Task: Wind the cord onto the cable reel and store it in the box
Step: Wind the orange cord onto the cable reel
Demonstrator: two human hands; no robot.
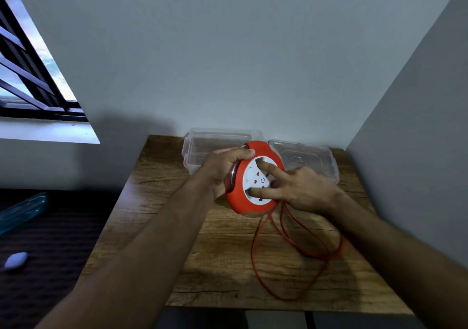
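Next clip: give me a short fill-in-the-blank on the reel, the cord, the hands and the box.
1. The left hand grips the reel by its ____ rim.
2. The right hand has fingers on the reel's ____ centre disc.
3. Loose cord lies on the ____ table.
4. The clear box behind the reel has its lid ____.

Missing words: red; white; wooden; off

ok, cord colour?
Red-orange cord, loose on the table; head view.
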